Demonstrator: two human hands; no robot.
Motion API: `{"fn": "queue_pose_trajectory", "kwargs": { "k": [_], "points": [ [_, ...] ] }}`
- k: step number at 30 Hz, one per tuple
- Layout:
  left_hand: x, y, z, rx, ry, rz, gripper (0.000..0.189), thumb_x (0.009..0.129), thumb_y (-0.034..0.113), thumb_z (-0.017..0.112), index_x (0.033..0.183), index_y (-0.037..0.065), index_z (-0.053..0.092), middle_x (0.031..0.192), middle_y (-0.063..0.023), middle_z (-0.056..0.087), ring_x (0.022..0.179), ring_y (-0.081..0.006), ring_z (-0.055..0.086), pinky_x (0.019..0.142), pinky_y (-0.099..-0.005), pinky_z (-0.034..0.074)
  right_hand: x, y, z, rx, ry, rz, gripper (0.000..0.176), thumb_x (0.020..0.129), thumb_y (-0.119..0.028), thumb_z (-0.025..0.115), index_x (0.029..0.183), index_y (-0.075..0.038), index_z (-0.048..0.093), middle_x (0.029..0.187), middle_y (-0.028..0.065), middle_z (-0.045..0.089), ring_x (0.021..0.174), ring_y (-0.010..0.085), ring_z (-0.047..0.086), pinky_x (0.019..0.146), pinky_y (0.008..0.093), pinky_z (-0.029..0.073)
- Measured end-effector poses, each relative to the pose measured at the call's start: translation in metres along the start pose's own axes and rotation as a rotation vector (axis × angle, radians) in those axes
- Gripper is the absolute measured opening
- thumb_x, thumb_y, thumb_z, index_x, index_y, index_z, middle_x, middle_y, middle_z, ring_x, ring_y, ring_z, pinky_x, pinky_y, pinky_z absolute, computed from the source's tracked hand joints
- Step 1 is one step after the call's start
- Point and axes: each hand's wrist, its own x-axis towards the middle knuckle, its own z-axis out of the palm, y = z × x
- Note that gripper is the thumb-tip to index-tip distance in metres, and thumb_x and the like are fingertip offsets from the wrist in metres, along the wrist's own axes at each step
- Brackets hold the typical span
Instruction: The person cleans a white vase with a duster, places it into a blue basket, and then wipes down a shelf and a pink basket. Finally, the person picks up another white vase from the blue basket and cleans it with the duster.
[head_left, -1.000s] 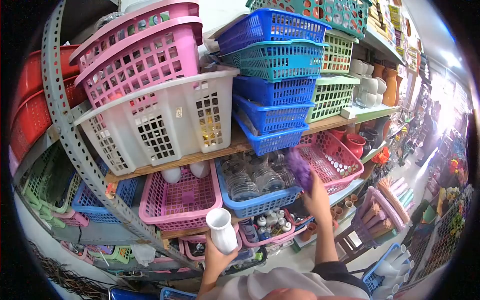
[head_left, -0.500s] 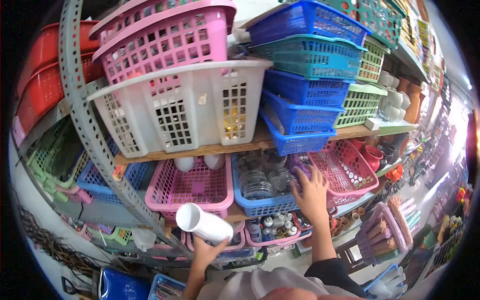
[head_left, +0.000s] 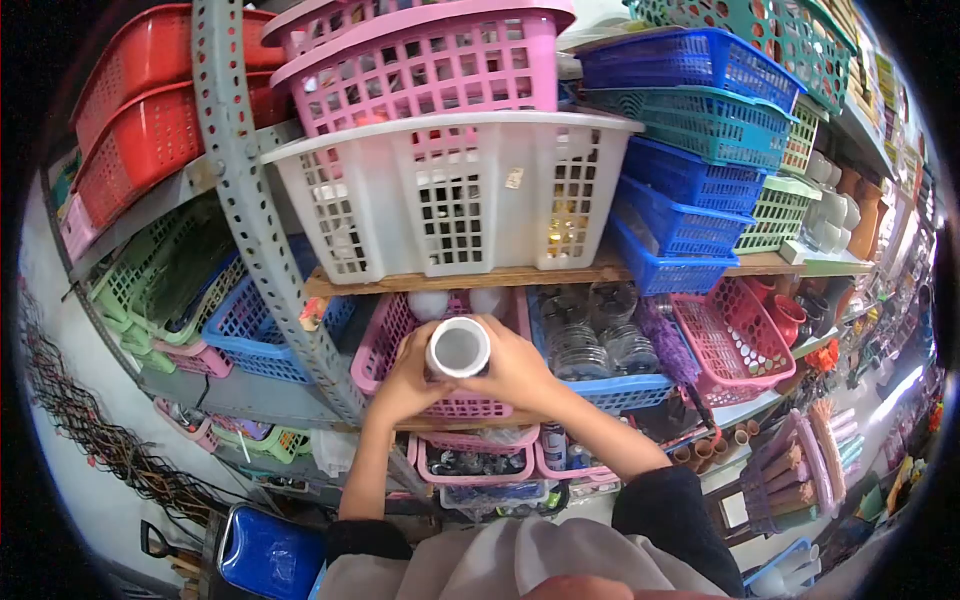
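A white cylindrical vase (head_left: 460, 347) is held upright with its round mouth tipped toward me. My left hand (head_left: 408, 378) is wrapped around one side of it. From the other side my right hand (head_left: 515, 368) grips it too, so both hands are closed on the vase. It is held in front of a pink basket (head_left: 368, 345) on the middle shelf, where white rounded objects (head_left: 430, 305) show at the back. Whether the vase's base touches the basket is hidden by my hands.
Right of the pink basket stands a blue basket (head_left: 625, 393) of clear round glassware, with a fuzzy purple item (head_left: 665, 340) at its edge. A large white basket (head_left: 395, 200) rests on the shelf above. A perforated metal post (head_left: 250, 220) rises at left.
My right hand has left the purple item by the blue basket and joined the left on the vase. The vase has risen and turned more upright. The view has shifted left.
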Motion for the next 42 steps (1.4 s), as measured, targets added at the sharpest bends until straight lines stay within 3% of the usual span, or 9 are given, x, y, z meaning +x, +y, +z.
{"fn": "queue_pose_trajectory", "kwargs": {
  "k": [9, 14, 18, 20, 24, 30, 32, 36, 42],
  "points": [
    [0.087, -0.108, 0.006, 0.226, -0.415, -0.393, 0.068, 0.064, 0.030, 0.076, 0.123, 0.004, 0.055, 0.131, -0.0219, 0.050, 0.123, -0.0328, 0.046, 0.101, -0.0389, 0.039, 0.080, 0.116, 0.109, 0.050, 0.154, 0.157, 0.074, 0.059, -0.023, 0.076, 0.123, 0.000, 0.047, 0.123, 0.0267, 0.050, 0.114, 0.0418, 0.049, 0.097, 0.0416, 0.042],
    [0.124, -0.112, 0.003, 0.457, -0.308, -0.270, 0.077, 0.064, 0.037, 0.077, 0.130, 0.008, 0.050, 0.137, -0.0196, 0.045, 0.132, -0.0302, 0.037, 0.109, -0.0365, 0.029, 0.126, 0.144, 0.129, -0.164, 0.214, 0.195, 0.070, 0.073, -0.039, 0.064, 0.131, -0.003, 0.046, 0.134, 0.0191, 0.048, 0.124, 0.0325, 0.045, 0.103, 0.0381, 0.037],
    [0.148, -0.218, 0.063, 0.556, -0.051, -0.133, 0.073, 0.068, 0.042, 0.074, 0.130, 0.011, 0.050, 0.139, -0.0143, 0.045, 0.129, -0.0261, 0.040, 0.108, -0.0334, 0.030, 0.154, 0.200, 0.151, -0.360, 0.134, 0.299, 0.060, 0.084, -0.043, 0.058, 0.134, -0.012, 0.045, 0.136, 0.0087, 0.048, 0.127, 0.0230, 0.044, 0.107, 0.0362, 0.030],
    [0.156, -0.242, 0.081, 0.010, -0.008, -0.386, 0.072, 0.082, 0.051, 0.054, 0.139, 0.010, 0.037, 0.147, -0.0123, 0.035, 0.135, -0.0238, 0.031, 0.112, -0.0353, 0.023, 0.160, 0.236, 0.164, -0.418, 0.039, 0.322, 0.063, 0.082, -0.044, 0.059, 0.136, -0.016, 0.043, 0.141, 0.0105, 0.042, 0.131, 0.0263, 0.037, 0.109, 0.0393, 0.029],
    [0.149, -0.185, 0.062, 0.193, -0.315, -0.578, 0.061, 0.078, 0.027, 0.068, 0.132, 0.008, 0.046, 0.129, -0.0139, 0.051, 0.118, -0.0168, 0.046, 0.105, -0.0310, 0.032, 0.154, 0.245, 0.179, -0.577, 0.146, 0.476, 0.073, 0.078, -0.045, 0.063, 0.141, -0.018, 0.036, 0.146, 0.0130, 0.034, 0.137, 0.0300, 0.028, 0.110, 0.0442, 0.027],
    [0.153, -0.266, 0.110, 0.266, -0.103, -0.230, 0.067, 0.076, 0.029, 0.068, 0.135, 0.011, 0.042, 0.134, -0.0126, 0.049, 0.121, -0.0184, 0.046, 0.105, -0.0326, 0.032, 0.151, 0.230, 0.166, -0.535, 0.252, 0.446, 0.075, 0.076, -0.046, 0.064, 0.140, -0.019, 0.036, 0.146, 0.0140, 0.034, 0.136, 0.0302, 0.029, 0.111, 0.0426, 0.027],
    [0.160, -0.274, 0.112, 0.003, -0.131, -0.221, 0.075, 0.081, 0.029, 0.064, 0.144, 0.007, 0.028, 0.148, -0.0184, 0.028, 0.136, -0.0263, 0.028, 0.113, -0.0356, 0.023, 0.147, 0.225, 0.165, -0.505, 0.234, 0.451, 0.075, 0.076, -0.047, 0.065, 0.140, -0.019, 0.037, 0.146, 0.0143, 0.034, 0.136, 0.0303, 0.029, 0.111, 0.0421, 0.027],
    [0.142, -0.176, 0.059, 0.366, -0.274, -0.387, 0.066, 0.088, 0.036, 0.053, 0.144, 0.009, 0.028, 0.148, -0.0142, 0.030, 0.136, -0.0275, 0.028, 0.113, -0.0402, 0.022, 0.143, 0.205, 0.151, -0.367, 0.078, 0.550, 0.071, 0.086, -0.047, 0.052, 0.144, -0.011, 0.031, 0.150, 0.0135, 0.026, 0.138, 0.0318, 0.023, 0.114, 0.0428, 0.017],
    [0.140, -0.189, 0.069, 0.544, -0.146, -0.299, 0.051, 0.087, 0.031, 0.054, 0.131, 0.008, 0.042, 0.136, -0.0168, 0.043, 0.128, -0.0312, 0.039, 0.107, -0.0414, 0.030, 0.149, 0.265, 0.174, -0.398, 0.224, 0.278, 0.072, 0.082, -0.046, 0.058, 0.140, -0.009, 0.036, 0.145, 0.0156, 0.033, 0.136, 0.0345, 0.026, 0.113, 0.0470, 0.016]
  ]
}}
